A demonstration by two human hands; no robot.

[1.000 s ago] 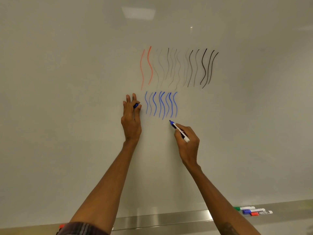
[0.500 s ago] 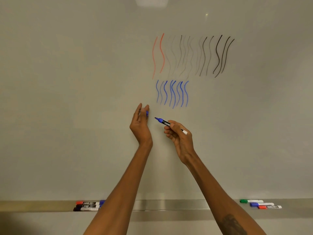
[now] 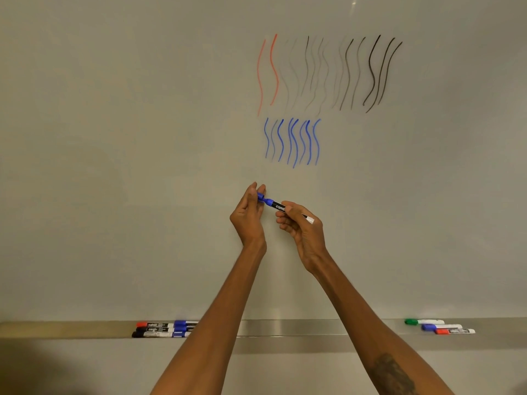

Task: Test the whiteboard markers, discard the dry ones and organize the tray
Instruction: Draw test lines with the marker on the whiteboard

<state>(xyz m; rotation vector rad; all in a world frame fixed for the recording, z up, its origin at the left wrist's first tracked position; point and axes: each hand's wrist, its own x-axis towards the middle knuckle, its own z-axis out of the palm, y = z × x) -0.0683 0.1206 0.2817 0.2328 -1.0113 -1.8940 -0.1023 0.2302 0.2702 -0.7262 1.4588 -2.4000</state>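
My right hand (image 3: 303, 230) grips a blue whiteboard marker (image 3: 278, 206) by its black barrel, tip pointing left. My left hand (image 3: 248, 213) pinches the blue cap (image 3: 261, 196) at its fingertips, right at the marker's tip. Both hands hover in front of the whiteboard (image 3: 142, 166), below several wavy blue test strokes (image 3: 293, 142). Red and black test strokes (image 3: 328, 72) run above those, some of the black ones faint. The metal tray (image 3: 285, 329) spans the bottom edge of the board.
On the tray's left lie three markers (image 3: 159, 329) side by side, with blue ones behind my left arm. On the tray's right lie a green marker (image 3: 423, 321), a blue marker (image 3: 440, 327) and a red marker (image 3: 454, 331).
My right hand lifted the marker off the board after the last blue stroke. Both hands dropped and came together, so the cap now meets the marker's tip. The view tilted down, showing the tray.
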